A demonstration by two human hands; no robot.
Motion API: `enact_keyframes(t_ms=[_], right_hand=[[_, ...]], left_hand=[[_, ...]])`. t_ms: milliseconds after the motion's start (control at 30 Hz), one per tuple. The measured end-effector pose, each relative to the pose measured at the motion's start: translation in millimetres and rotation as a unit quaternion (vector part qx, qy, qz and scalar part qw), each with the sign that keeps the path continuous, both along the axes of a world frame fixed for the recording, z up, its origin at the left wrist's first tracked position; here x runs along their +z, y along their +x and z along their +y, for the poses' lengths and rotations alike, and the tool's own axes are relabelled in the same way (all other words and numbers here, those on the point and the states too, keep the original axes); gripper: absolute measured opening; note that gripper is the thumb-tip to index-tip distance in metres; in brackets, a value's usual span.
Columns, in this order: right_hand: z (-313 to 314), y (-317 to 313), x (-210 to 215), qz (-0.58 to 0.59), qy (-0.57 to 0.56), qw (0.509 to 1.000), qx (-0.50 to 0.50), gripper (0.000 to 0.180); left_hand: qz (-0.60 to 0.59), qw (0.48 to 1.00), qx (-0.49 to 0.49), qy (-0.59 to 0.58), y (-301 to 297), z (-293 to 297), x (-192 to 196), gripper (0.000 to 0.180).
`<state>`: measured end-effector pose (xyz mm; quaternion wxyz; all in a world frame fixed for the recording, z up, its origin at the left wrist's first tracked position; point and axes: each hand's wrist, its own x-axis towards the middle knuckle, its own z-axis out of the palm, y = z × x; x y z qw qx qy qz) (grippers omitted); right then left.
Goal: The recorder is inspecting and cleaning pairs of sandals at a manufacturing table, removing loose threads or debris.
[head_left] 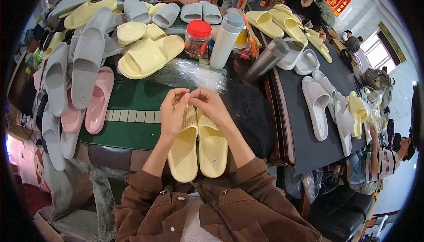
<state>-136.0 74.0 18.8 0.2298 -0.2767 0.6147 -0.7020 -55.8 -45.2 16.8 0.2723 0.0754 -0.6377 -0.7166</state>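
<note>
A pair of yellow slippers (pixel 183 156) lies side by side at the table's near edge, heels toward me. Over their toe ends, my left hand (pixel 173 108) and my right hand (pixel 212 105) meet, fingertips pinched together. Whatever is between the fingertips is too thin or too hidden to make out. Just beyond the hands is a heap of clear thin plastic strands (pixel 194 73). Another yellow pair (pixel 148 58) rests behind it to the left.
Grey slippers (pixel 87 58) and pink slippers (pixel 100 100) pile up on the left. A red-lidded jar (pixel 198 39), a white bottle (pixel 226 41) and a grey tumbler (pixel 267 58) stand ahead. More slippers lie on the dark table (pixel 304 122) at right. Other people sit around.
</note>
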Motion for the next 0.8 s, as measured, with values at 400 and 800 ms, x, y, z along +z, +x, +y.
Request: enact_keyframes(t_ms=[400, 800], right_hand=[[3, 1, 5, 0.071, 0.1, 0.991, 0.057, 0.008], [0, 5, 7, 0.059, 0.041, 0.997, -0.017, 0.014]], left_hand=[[0.015, 0.999, -0.009, 0.031, 0, -2, -3, 0.01], [0.001, 1.0, 0.024, 0.015, 1, -2, 0, 0.006]])
